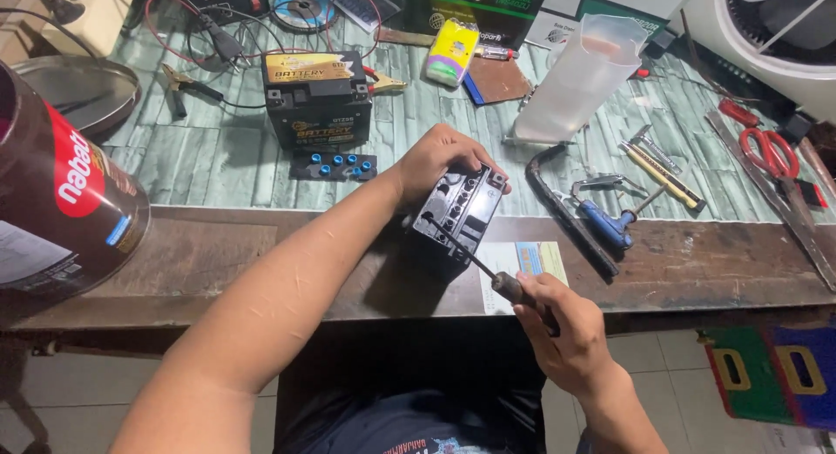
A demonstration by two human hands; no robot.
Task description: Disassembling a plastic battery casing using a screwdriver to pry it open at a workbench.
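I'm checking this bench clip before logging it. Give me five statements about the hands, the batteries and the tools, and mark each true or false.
1. The left hand grips the small black battery at the bench edge. True.
2. The right hand holds the red-handled scissors. False: it holds a screwdriver; the scissors lie on the bench at the right.
3. The screwdriver's tip rests on the small battery's top. True.
4. The larger battery lies tipped on its side. False: it stands upright further back.
5. The translucent plastic jug stands to the right of the larger battery. True.
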